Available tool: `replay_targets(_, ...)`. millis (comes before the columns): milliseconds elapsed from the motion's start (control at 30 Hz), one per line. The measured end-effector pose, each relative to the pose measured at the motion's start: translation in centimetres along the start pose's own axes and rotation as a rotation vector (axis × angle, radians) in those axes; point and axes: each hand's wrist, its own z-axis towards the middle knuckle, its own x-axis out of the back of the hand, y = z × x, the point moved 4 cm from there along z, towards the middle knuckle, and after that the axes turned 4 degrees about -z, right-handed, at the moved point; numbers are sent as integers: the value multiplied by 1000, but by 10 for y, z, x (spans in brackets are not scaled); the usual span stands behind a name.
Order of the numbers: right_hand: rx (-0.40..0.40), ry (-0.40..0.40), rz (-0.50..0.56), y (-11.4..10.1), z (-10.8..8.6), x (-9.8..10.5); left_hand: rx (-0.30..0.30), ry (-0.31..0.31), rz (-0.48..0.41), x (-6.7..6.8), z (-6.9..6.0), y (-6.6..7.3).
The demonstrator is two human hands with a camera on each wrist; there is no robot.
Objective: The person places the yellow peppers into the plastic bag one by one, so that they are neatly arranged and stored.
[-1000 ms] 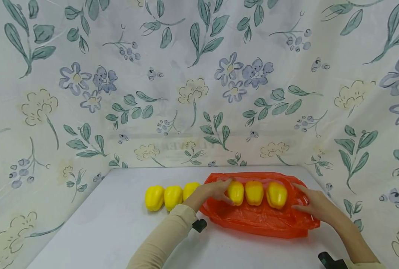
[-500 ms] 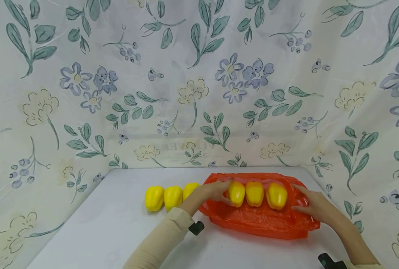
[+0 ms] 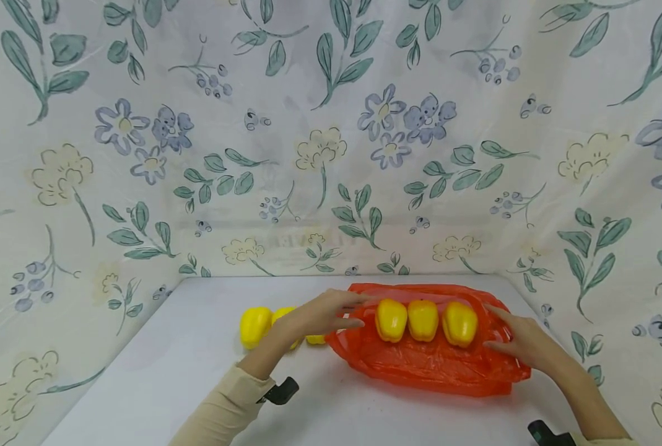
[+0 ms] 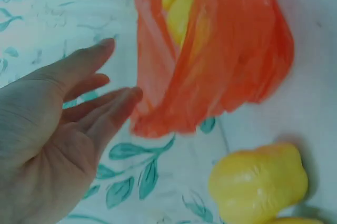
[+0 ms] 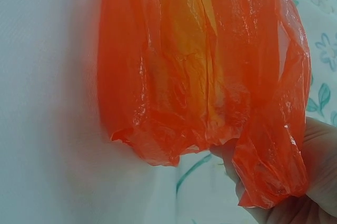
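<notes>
A red plastic bag (image 3: pixel 431 371) lies with its mouth spread, holding a row of yellow bell peppers: one at the left (image 3: pixel 391 321), a middle pepper (image 3: pixel 422 321) and a right pepper (image 3: pixel 460 324). My left hand (image 3: pixel 322 311) is beside the bag's left end with fingers extended and nothing in them; the left wrist view shows its bare palm (image 4: pixel 68 129). At the bag's right end my right hand (image 3: pixel 522 339) holds the edge, and bunched plastic (image 5: pixel 271 171) lies between its thumb and fingers in the right wrist view. Those fingers are partly hidden by the plastic.
More yellow peppers (image 3: pixel 255 326) sit on the white table (image 3: pixel 158 371) left of the bag, partly covered by my left arm. One pepper (image 4: pixel 258 182) shows close up in the left wrist view. Floral cloth (image 3: pixel 319 186) hangs behind the table and along its sides.
My left hand has let go of the leftmost pepper in the bag and moved left, out past the bag's rim. The right hand stays at the bag's edge.
</notes>
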Motion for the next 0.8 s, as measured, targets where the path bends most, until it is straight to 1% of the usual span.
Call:
replay_targets(100,-6,-8,3,0,0,-1,13,76,-63,13,-24,-7)
replay_targets(167,-4,-8,0,-1,-1,-1,28,134,-60,22,-42,-16)
replay_targets(200,-4,-11,2,-1,-1,-1,42,163,-48,27,-51,-22)
replay_targets(333,-6,-12,10,-1,-2,-2,113,274,65,40,-88,-46)
replay_targets(433,-14,-24,23,0,-4,-4,153,337,126,46,-116,-63)
replay_targets(467,-14,-28,25,0,-4,-5,168,356,134,48,-125,-68)
replay_targets(533,-12,-26,14,0,-4,-6,195,384,142,51,-140,-79)
replay_targets(633,6,-4,-8,-1,-4,-4,245,408,149,55,-157,-95)
replay_targets(733,16,23,-27,-2,-3,-1,308,398,138,55,-168,-110)
replay_targets(800,29,22,-23,-3,-2,0,342,383,116,54,-175,-119)
